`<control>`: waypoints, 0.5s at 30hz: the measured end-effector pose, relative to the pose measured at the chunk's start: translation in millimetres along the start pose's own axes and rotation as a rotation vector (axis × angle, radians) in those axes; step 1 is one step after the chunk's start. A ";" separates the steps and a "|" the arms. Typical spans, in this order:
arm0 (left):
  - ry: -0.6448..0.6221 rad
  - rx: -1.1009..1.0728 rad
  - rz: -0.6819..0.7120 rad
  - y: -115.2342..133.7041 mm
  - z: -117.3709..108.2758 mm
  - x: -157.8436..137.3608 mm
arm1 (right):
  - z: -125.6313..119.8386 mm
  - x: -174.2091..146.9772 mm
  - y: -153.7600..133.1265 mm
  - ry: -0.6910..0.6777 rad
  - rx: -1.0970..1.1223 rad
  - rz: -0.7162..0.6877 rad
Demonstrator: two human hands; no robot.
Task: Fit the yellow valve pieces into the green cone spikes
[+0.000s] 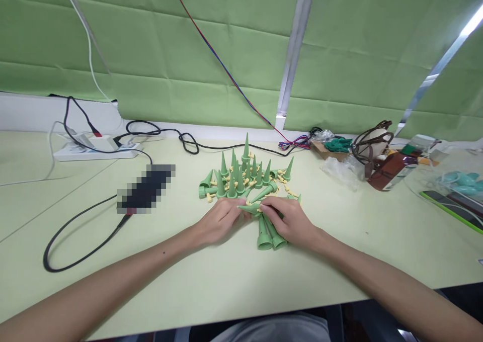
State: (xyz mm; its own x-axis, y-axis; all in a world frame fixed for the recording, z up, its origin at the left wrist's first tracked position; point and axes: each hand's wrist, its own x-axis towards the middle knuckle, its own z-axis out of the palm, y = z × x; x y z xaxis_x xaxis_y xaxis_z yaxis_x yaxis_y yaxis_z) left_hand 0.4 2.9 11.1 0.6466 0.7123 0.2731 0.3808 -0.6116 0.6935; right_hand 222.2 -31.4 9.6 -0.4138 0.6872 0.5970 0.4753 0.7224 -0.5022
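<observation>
My left hand is closed around a green plastic watering spike, which lies sideways with its point to the left. The right hand pinches the same spike near its wider end, where a bit of yellow shows. Fingers hide much of that end. Just below my hands, two more green cone spikes lie with their round open ends toward me. Beyond them stands a cluster of upright green spikes, mixed with small yellow plastic valves. Some spikes in the cluster lie on their sides.
At left are a blurred black device with a looped cable and a white power strip. Along the right lie a crumpled clear bag, a tilted brown bottle, a bag with brown straps and a green-edged phone.
</observation>
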 end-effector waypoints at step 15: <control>-0.040 0.033 0.027 1.2 1.3 0.2 | 0.5 0.0 1.1 0.004 0.012 -0.002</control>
State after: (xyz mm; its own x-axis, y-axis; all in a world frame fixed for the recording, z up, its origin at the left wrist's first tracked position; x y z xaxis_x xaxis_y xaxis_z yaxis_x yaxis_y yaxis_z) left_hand 1.8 1.9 11.1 0.6828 0.6811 0.2643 0.3839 -0.6423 0.6633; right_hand 222.3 -30.6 8.8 -0.4117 0.6854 0.6006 0.4652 0.7248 -0.5082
